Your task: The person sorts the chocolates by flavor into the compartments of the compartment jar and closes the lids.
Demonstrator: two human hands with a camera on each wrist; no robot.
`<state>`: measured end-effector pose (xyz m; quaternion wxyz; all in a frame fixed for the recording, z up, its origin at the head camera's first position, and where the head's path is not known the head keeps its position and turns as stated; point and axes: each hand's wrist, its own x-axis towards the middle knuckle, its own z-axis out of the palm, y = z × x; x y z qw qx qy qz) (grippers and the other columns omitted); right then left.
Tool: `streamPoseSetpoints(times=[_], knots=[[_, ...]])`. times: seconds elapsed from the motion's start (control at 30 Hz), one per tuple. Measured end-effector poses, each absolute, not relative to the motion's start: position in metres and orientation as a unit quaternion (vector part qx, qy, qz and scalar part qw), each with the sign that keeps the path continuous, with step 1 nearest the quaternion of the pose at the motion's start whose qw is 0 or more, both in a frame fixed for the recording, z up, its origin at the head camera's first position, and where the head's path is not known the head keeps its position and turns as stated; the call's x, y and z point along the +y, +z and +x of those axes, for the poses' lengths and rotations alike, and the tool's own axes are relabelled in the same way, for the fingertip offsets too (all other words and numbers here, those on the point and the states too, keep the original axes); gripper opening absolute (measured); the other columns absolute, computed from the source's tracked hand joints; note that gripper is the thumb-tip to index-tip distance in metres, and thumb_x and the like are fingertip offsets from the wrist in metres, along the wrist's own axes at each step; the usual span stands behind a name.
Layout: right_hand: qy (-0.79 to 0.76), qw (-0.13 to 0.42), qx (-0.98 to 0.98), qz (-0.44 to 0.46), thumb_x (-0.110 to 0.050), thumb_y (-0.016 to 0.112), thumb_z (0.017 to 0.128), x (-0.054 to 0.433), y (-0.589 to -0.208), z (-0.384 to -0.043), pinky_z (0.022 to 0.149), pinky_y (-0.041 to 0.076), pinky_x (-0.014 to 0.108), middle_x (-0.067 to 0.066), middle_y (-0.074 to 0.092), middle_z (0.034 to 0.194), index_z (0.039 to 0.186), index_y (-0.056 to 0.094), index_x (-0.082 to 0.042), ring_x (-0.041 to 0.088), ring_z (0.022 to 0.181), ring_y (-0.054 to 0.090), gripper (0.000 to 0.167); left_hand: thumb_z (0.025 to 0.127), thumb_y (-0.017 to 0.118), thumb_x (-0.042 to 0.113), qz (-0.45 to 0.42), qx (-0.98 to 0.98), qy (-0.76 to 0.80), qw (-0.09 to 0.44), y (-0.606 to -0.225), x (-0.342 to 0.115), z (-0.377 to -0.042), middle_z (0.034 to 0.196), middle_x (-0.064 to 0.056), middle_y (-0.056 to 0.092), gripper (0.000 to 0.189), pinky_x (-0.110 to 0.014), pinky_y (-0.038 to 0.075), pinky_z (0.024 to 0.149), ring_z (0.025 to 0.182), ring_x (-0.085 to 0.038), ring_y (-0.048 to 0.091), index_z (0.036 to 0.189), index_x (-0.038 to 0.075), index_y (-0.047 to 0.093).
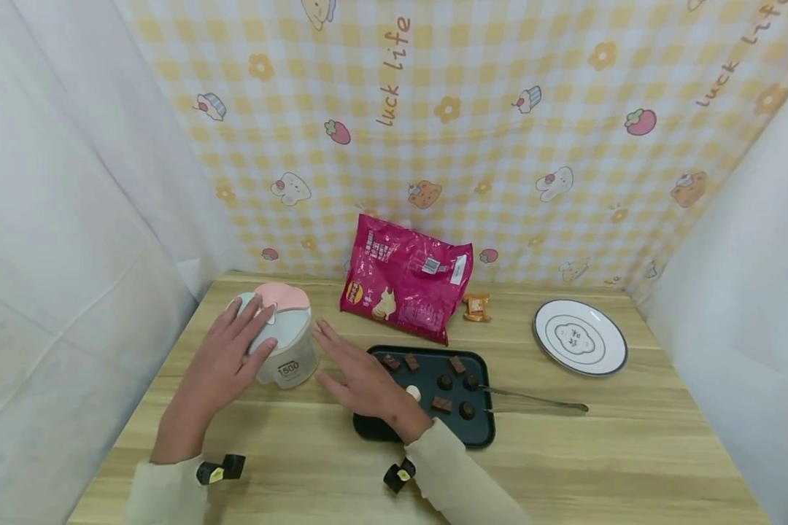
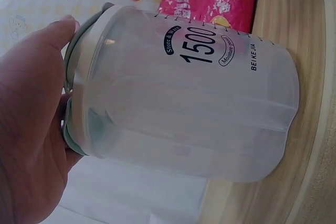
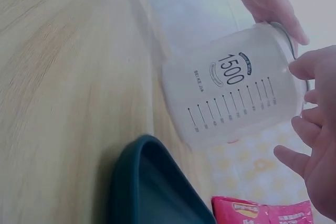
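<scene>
A clear plastic storage canister (image 1: 289,368) marked 1500 stands upright at the left of the table. Its lid (image 1: 285,295) has pink, mint and pale sections. Over that lid lies my left hand (image 1: 219,357), fingers stretched across the top and thumb at the near edge. The left wrist view shows this palm beside the lid and the see-through canister wall (image 2: 184,103). My right hand (image 1: 361,383) is held with extended fingers at the canister's right side, fingertips close to the lid's rim, nothing in its grasp. Its forearm passes over part of the dark tray (image 1: 427,432).
Several chocolates (image 1: 442,404) sit on the tray, with metal tongs (image 1: 545,401) leaning on its right edge. A magenta snack bag (image 1: 410,281) and a small orange packet (image 1: 477,308) lie behind. To the right is a white plate (image 1: 617,354). Cloth walls surround the table.
</scene>
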<state>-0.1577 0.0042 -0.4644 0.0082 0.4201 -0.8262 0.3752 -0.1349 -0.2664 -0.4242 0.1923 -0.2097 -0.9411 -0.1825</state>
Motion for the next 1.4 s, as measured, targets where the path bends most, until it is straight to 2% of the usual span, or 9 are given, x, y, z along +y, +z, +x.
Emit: streamPoseSetpoints(times=[0.4,0.57,0.8,1.0,1.17,1.3,1.4], knots=[[0.389,0.016,-0.815,0.429,-0.022,0.059,0.106,-0.007,-0.467,-0.164,0.117,0.032,0.037,-0.001,0.001,0.172,0.166,0.008,-0.016,0.018,0.154,0.019,0.08,0.104,0.057,0.041,-0.214,-0.944,-0.155,0.197,-0.421,-0.26,-0.129,0.157,-0.024,0.042,0.061,-0.063,0.02,0.118,0.145,-0.054,0.027,0.152,0.004,0.049],[0.389,0.015,-0.817,0.426,-0.022,0.059,0.106,-0.003,-0.465,-0.167,0.118,0.031,0.038,-0.004,-0.001,0.172,0.166,0.008,-0.016,0.018,0.154,0.019,0.08,0.101,0.062,0.046,-0.222,-0.944,-0.132,0.206,-0.42,-0.255,-0.125,0.156,-0.024,0.044,0.067,-0.067,0.026,0.113,0.143,-0.055,0.03,0.151,0.003,0.05],[0.393,0.016,-0.817,0.423,-0.023,0.059,0.106,0.002,-0.463,-0.171,0.118,0.029,0.036,-0.003,0.001,0.172,0.166,0.009,-0.013,0.018,0.154,0.017,0.079,0.097,0.066,0.046,-0.212,-0.951,-0.099,0.201,-0.413,-0.245,-0.117,0.154,-0.02,0.047,0.067,-0.07,0.037,0.101,0.137,-0.053,0.038,0.149,0.006,0.053],[0.396,0.019,-0.813,0.427,-0.023,0.06,0.105,0.004,-0.461,-0.173,0.118,0.029,0.036,-0.001,0.004,0.172,0.166,0.009,-0.012,0.017,0.154,0.017,0.08,0.101,0.057,0.05,-0.231,-0.943,-0.076,0.226,-0.407,-0.238,-0.115,0.146,-0.025,0.054,0.064,-0.066,0.045,0.094,0.124,-0.05,0.05,0.143,0.002,0.059],[0.396,0.018,-0.809,0.434,-0.021,0.061,0.104,0.005,-0.46,-0.173,0.119,0.027,0.036,0.003,0.008,0.172,0.166,0.011,-0.008,0.018,0.155,0.016,0.08,0.101,0.058,0.05,-0.248,-0.935,-0.079,0.242,-0.404,-0.234,-0.115,0.139,-0.025,0.06,0.06,-0.062,0.049,0.088,0.116,-0.047,0.056,0.135,0.002,0.066],[0.403,0.013,-0.807,0.431,-0.02,0.061,0.104,0.006,-0.459,-0.174,0.119,0.027,0.037,0.006,0.012,0.172,0.166,0.012,-0.009,0.017,0.154,0.017,0.08,0.105,0.047,0.057,-0.29,-0.905,-0.104,0.293,-0.405,-0.234,-0.122,0.126,-0.023,0.068,0.064,-0.058,0.051,0.083,0.106,-0.044,0.06,0.121,0.001,0.073],[0.408,0.008,-0.806,0.428,-0.02,0.061,0.104,0.006,-0.459,-0.174,0.119,0.027,0.037,0.005,0.012,0.172,0.166,0.012,-0.011,0.016,0.154,0.017,0.079,0.106,0.04,0.06,-0.316,-0.89,-0.115,0.309,-0.406,-0.236,-0.129,0.123,-0.021,0.067,0.069,-0.059,0.051,0.083,0.106,-0.042,0.059,0.121,0.001,0.072]])
